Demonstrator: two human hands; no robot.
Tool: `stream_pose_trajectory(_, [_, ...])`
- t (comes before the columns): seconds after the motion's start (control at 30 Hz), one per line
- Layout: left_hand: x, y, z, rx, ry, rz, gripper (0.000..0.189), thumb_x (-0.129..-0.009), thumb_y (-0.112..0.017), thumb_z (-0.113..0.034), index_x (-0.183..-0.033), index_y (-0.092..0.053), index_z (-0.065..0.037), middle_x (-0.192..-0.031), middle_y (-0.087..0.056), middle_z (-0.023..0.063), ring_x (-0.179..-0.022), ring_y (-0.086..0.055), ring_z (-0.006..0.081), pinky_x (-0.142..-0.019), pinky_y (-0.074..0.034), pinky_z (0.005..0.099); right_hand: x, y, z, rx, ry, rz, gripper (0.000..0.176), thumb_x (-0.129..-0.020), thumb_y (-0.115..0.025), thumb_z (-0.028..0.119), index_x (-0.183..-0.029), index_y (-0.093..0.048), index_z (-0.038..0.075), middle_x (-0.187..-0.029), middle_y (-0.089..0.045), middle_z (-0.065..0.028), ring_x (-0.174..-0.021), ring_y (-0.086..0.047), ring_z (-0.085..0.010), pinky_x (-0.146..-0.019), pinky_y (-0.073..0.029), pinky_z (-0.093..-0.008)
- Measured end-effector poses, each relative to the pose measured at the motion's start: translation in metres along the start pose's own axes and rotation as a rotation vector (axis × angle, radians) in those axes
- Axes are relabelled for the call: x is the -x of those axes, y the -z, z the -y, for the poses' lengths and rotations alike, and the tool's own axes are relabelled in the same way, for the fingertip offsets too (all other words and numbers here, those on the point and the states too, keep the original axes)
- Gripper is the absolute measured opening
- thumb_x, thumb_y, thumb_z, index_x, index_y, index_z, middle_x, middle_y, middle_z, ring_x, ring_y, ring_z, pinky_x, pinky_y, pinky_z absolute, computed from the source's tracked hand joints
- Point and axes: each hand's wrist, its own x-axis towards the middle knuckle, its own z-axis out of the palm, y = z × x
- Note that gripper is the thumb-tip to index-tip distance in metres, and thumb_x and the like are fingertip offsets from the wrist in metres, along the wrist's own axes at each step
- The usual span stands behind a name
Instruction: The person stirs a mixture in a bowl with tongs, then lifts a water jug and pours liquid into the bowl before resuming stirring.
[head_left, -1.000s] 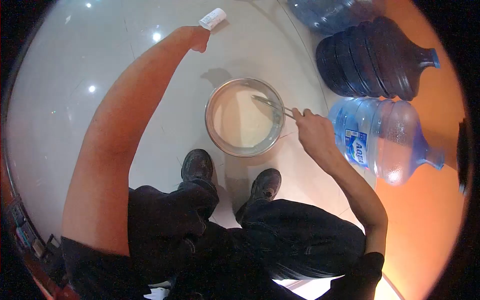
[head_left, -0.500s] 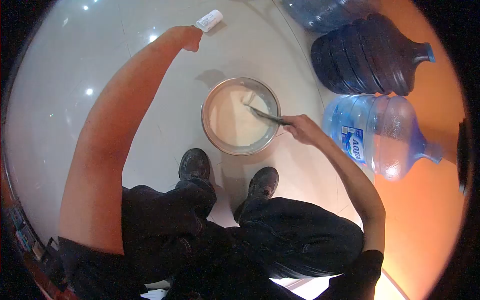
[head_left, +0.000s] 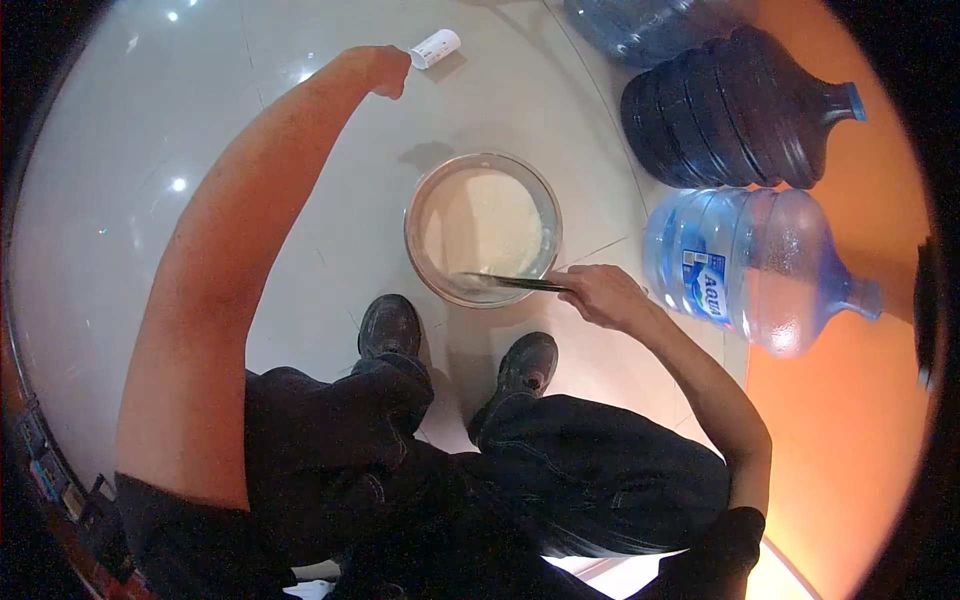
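Right hand (head_left: 600, 297): fingers grasp the handle of a metal stirring utensil (head_left: 515, 283), tip in the batter (head_left: 485, 215) at the steel bowl's (head_left: 411, 240) 6 o'clock edge. Left hand (head_left: 385, 72): at 11 o'clock, just beside a white bottle (head_left: 436, 48); finger state cannot be determined. Water jug (head_left: 745, 265): 3 o'clock

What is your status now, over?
Right hand grip shut on metal utensil, at near rim of bowl. Left hand near white bottle. Water jug beside bowl, apart.
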Motion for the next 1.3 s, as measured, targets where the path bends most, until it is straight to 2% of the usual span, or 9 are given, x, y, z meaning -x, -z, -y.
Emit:
stream_pose_trajectory(0.17, [0.004, 0.008, -0.004, -0.014, 0.029, 0.054, 0.028, -0.070, -0.059, -0.017, -0.089, -0.057, 0.004, -0.081, -0.062, 0.0171, -0.075, -0.062, 0.0293, -0.062, -0.052, 0.0399, 0.001, -0.005, 0.004, 0.248, -0.082, -0.014, 0.026, -0.081, -0.049, 0.009, -0.106, -0.055, 0.009, -0.076, -0.057, -0.0122, -0.075, -0.060, -0.0281, -0.066, -0.048, -0.0403])
stream_pose_trajectory(0.33, [0.012, 0.011, -0.005, 0.032, 0.068, 0.058, 0.027, -0.070, -0.060, -0.018, -0.087, -0.057, 0.004, -0.079, -0.062, 0.0160, -0.070, -0.063, 0.0282, -0.060, -0.052, 0.0396, -0.002, 0.007, 0.004, 0.293, -0.107, -0.106, 0.027, -0.080, -0.046, 0.008, -0.105, -0.056, 0.007, -0.077, -0.058, -0.0139, -0.070, -0.061, -0.0289, -0.062, -0.049, -0.0399])
stream_pose_trajectory(0.4, [0.007, 0.007, 0.000, -0.037, -0.012, 0.049, 0.026, -0.071, -0.060, -0.018, -0.085, -0.058, 0.004, -0.074, -0.063, 0.0153, -0.066, -0.064, 0.0274, -0.057, -0.052, 0.0394, -0.003, 0.009, 0.001, 0.342, -0.115, -0.120, 0.027, -0.081, -0.045, 0.008, -0.105, -0.056, 0.006, -0.078, -0.058, -0.0144, -0.069, -0.061, -0.0292, -0.060, -0.049, -0.0398])
stream_pose_trajectory(0.47, [0.005, 0.004, 0.001, -0.030, 0.013, 0.057, 0.026, -0.071, -0.059, -0.017, -0.085, -0.058, 0.004, -0.074, -0.063, 0.0154, -0.066, -0.063, 0.0270, -0.057, -0.052, 0.0393, -0.004, 0.011, -0.005, 0.317, -0.161, -0.168, 0.028, -0.082, -0.045, 0.009, -0.108, -0.053, 0.005, -0.077, -0.056, -0.0148, -0.067, -0.059, -0.0309, -0.060, -0.046, -0.0413])
stream_pose_trajectory(0.7, [0.018, 0.019, -0.010, -0.004, 0.054, 0.112, 0.025, -0.070, -0.056, -0.016, -0.085, -0.057, 0.004, -0.074, -0.062, 0.0161, -0.066, -0.063, 0.0267, -0.057, -0.052, 0.0392, -0.006, 0.022, 0.003, 0.395, -0.214, -0.244, 0.028, -0.081, -0.044, 0.006, -0.107, -0.052, 0.000, -0.078, -0.056, -0.0172, -0.067, -0.060, -0.0300, -0.058, -0.048, -0.0391])
stream_pose_trajectory(0.8, [0.012, 0.014, -0.005, -0.045, -0.004, 0.072, 0.025, -0.071, -0.056, -0.016, -0.086, -0.058, 0.004, -0.076, -0.063, 0.0161, -0.065, -0.063, 0.0263, -0.056, -0.052, 0.0386, -0.005, 0.020, 0.006, 0.482, -0.226, -0.287, 0.021, -0.081, -0.047, 0.009, -0.097, -0.055, -0.001, -0.075, -0.058, -0.0140, -0.064, -0.062, -0.0252, -0.056, -0.050, -0.0367])
stream_pose_trajectory(1.07, [0.004, 0.011, -0.002, -0.019, 0.018, 0.093, 0.026, -0.070, -0.057, -0.017, -0.085, -0.057, 0.004, -0.077, -0.062, 0.0165, -0.066, -0.063, 0.0270, -0.057, -0.052, 0.0391, -0.001, 0.026, 0.006, 0.354, -0.183, -0.116, 0.013, -0.074, -0.052, 0.005, -0.082, -0.060, 0.000, -0.071, -0.060, -0.0176, -0.068, -0.062, -0.0307, -0.061, -0.050, -0.0399])
stream_pose_trajectory(1.23, [0.004, 0.009, 0.000, 0.015, -0.026, 0.057, 0.026, -0.069, -0.058, -0.016, -0.083, -0.056, 0.005, -0.078, -0.061, 0.0175, -0.068, -0.063, 0.0275, -0.059, -0.052, 0.0393, -0.010, 0.030, 0.000, 0.245, -0.193, 0.080, 0.012, -0.077, -0.054, 0.010, -0.085, -0.061, 0.004, -0.068, -0.060, -0.0173, -0.069, -0.061, -0.0329, -0.063, -0.047, -0.0448])
stream_pose_trajectory(1.3, [0.008, 0.014, -0.004, 0.025, 0.037, 0.121, 0.026, -0.068, -0.057, -0.016, -0.083, -0.055, 0.005, -0.080, -0.061, 0.0178, -0.073, -0.062, 0.0285, -0.061, -0.051, 0.0399, -0.015, 0.029, 0.001, 0.201, -0.186, 0.123, 0.011, -0.077, -0.055, 0.010, -0.084, -0.061, 0.005, -0.068, -0.061, -0.0171, -0.070, -0.061, -0.0328, -0.064, -0.047, -0.0452])
